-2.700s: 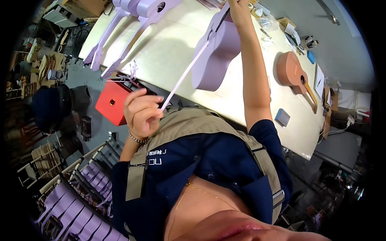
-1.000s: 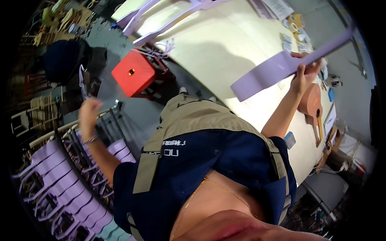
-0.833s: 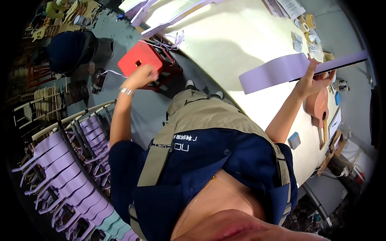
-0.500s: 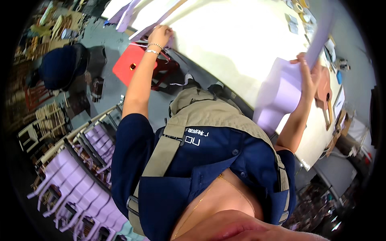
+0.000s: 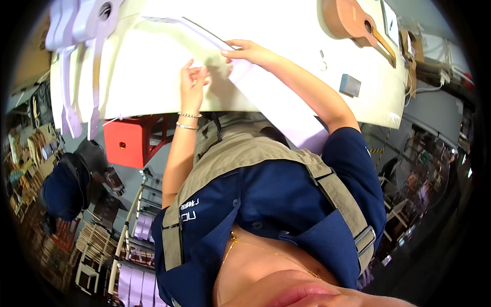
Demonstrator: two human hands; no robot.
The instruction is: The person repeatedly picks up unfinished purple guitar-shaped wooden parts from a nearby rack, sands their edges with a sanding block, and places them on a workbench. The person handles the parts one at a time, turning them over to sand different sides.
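Observation:
I hold a lilac unpainted string instrument (image 5: 289,115) slanted over the near edge of the white table (image 5: 138,87). Its thin neck points up and left, and its body hangs low against my chest. My right hand (image 5: 248,51) grips the neck from the right. My left hand (image 5: 193,84), with two bracelets on the wrist, is raised just below the neck, and its fingertips pinch the neck's lower edge.
Two more lilac instruments (image 5: 76,30) hang over the table's left end. A brown instrument (image 5: 353,18) and a grey-blue block (image 5: 350,84) lie on the table's right side. A red stool (image 5: 130,140) stands under the table. A person in a dark cap (image 5: 64,187) is at the left, near racks of lilac parts (image 5: 138,230).
My left hand came up from beside the red stool to the instrument's neck. My right hand swung the instrument round so that it lies across the table edge in front of me.

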